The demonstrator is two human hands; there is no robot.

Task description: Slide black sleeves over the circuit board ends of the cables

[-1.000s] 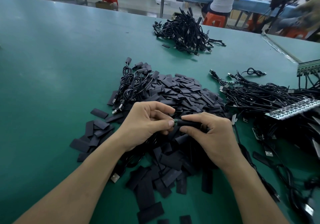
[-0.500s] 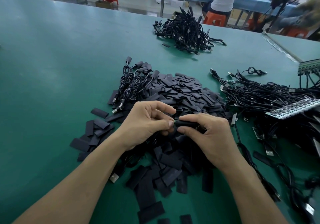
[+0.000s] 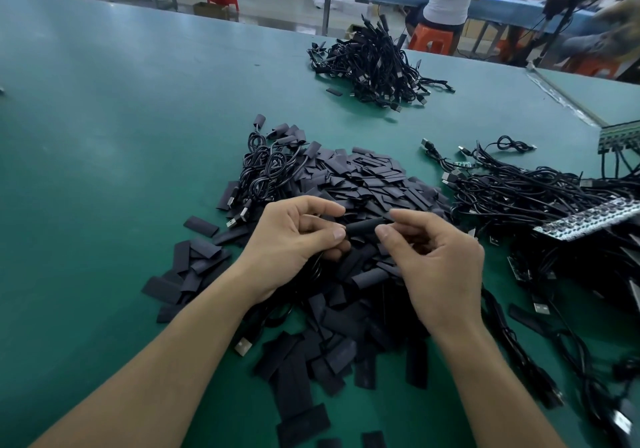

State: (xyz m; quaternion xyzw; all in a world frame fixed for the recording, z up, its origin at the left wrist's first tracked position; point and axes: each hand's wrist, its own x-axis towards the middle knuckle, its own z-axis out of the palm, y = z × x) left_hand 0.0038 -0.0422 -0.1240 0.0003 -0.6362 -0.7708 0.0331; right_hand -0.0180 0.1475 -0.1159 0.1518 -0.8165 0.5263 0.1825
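the left hand [image 3: 294,239] and right hand [image 3: 436,267] each pinch an end of one rounded black sleeve [image 3: 363,227], seemingly seated, while beyond the fingers [image 3: 382,231] many flat black sleeves [image 3: 363,177] and tangled black cables [image 3: 519,191] await.

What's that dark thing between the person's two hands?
A single black sleeve. The left hand pinches one end and the right hand the other, just above the pile of loose sleeves. The head view shows it.
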